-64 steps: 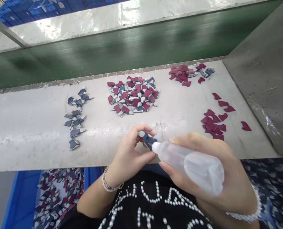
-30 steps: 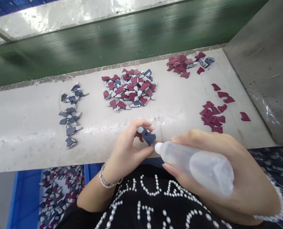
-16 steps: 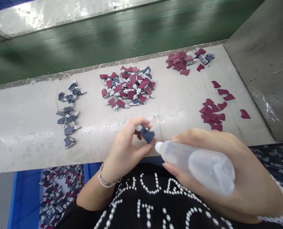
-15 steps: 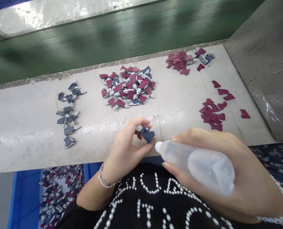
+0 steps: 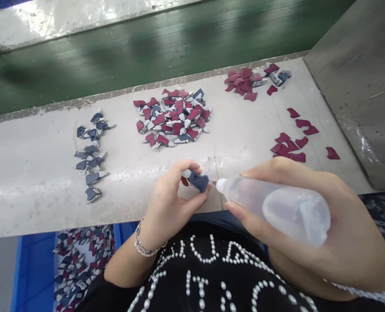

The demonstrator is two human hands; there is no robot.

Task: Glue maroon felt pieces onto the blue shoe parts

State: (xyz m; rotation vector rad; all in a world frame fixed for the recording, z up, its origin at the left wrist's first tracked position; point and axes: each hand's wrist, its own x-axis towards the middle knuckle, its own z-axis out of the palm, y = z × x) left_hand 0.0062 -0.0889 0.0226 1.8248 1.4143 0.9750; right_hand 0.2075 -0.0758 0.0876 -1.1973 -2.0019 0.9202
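Between the thumb and fingers of my left hand [image 5: 169,199] is a small dark blue and white plastic part [image 5: 198,181], with a bit of red showing under it. My right hand [image 5: 322,212] is wrapped round a translucent squeeze bottle [image 5: 283,206] with a white cap and a thin needle tip. The bottle lies tilted, its needle pointing left at the right end of the blue part; whether it touches is too small to tell. Beyond my hands lies a heap of red, white and blue parts [image 5: 176,117].
Blue-and-white parts [image 5: 93,162] form a column on the left of the pale table [image 5: 43,173]. Loose red pieces [image 5: 288,145] and a red pile [image 5: 241,81] lie right. A green belt [image 5: 147,52] runs behind; a metal panel [image 5: 357,95] borders the right. A blue bin [image 5: 33,264] stands below left.
The bottle in my right hand has moved up and slightly right, so its needle now sits level with the blue part's right end. My left hand has shifted very slightly left with the part.
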